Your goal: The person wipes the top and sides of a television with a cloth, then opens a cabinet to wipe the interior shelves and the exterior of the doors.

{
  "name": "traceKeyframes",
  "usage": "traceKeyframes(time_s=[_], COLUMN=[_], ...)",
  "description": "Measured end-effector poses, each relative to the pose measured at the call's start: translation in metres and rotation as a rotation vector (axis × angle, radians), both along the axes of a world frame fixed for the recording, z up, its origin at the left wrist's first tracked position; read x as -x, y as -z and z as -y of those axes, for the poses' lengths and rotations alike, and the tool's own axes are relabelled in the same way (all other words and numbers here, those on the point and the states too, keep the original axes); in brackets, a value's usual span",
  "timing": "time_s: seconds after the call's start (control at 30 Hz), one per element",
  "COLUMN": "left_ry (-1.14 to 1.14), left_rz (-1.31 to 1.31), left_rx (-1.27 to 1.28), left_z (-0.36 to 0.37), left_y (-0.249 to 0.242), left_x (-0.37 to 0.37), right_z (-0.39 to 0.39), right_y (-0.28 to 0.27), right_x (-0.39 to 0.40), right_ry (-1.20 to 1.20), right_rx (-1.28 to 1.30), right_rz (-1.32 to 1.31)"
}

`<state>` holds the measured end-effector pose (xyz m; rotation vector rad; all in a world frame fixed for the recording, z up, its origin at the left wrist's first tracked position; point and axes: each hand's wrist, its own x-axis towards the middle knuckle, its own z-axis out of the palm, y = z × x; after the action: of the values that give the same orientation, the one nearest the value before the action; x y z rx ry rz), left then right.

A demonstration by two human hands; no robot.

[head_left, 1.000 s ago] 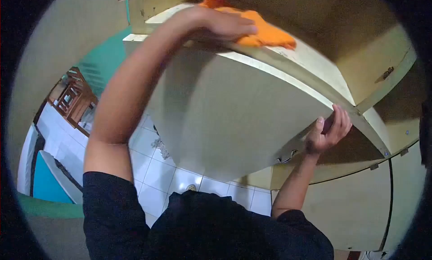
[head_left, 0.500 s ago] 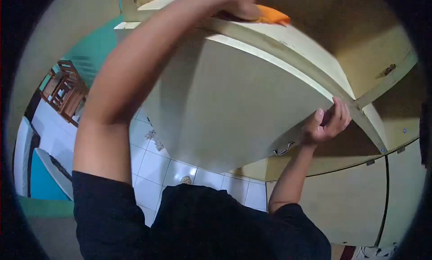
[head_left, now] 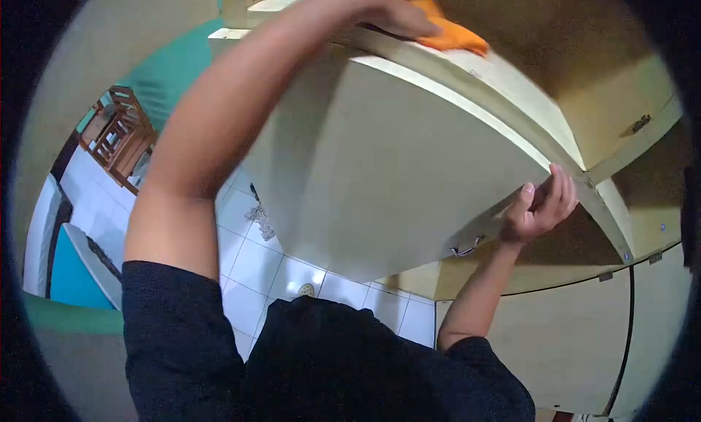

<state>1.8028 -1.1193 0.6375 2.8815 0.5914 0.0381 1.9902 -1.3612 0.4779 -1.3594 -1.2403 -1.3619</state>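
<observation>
My left hand (head_left: 407, 17) is up at the cabinet shelf, its fingers pressed down on an orange cloth (head_left: 460, 39). The cloth lies bunched on the pale shelf board (head_left: 529, 90); my forearm and hand cover part of it. A large cream cabinet door (head_left: 394, 166) hangs in front of me, just under the shelf edge, with a small metal handle (head_left: 467, 247) near its lower right. My right hand (head_left: 544, 209) is at the door's right corner, palm toward me, thumb and fingers apart, fingertips close to or touching the edge.
Right of the door are an open lower compartment (head_left: 555, 254) and closed cabinet doors (head_left: 548, 334). Below lies a white tiled floor (head_left: 299, 272) with a foot in light footwear (head_left: 307, 289). Wooden chairs (head_left: 120, 137) and a turquoise panel-like object (head_left: 80, 269) stand at the left.
My left hand and the orange cloth have shifted slightly right along the shelf. The whole view has also moved a little. My right hand stays at the door's corner.
</observation>
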Motion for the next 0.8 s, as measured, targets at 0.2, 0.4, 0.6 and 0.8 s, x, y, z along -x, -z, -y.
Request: traceKeyframes(time_s=[0.2, 0.4, 0.6, 0.8], left_ry=[-0.348, -0.218, 0.096, 0.063], left_rz=[0.171, 0.034, 0.042, 0.030], left_rx=[-0.033, 0.053, 0.078, 0.106], left_z=[-0.085, -0.064, 0.020, -0.015], left_y=[0.019, 0.013, 0.008, 0.011], left_x=[0.084, 0.038, -0.007, 0.020], right_z=[0.000, -0.004, 0.000, 0.002], right_y=[0.002, 0.001, 0.003, 0.001], right_x=[0.007, 0.008, 0.008, 0.011], right_ry=[0.025, 0.010, 0.050, 0.027], right_rx=[-0.010, -0.047, -0.021, -0.010], right_rz=[-0.071, -0.102, -0.099, -0.094])
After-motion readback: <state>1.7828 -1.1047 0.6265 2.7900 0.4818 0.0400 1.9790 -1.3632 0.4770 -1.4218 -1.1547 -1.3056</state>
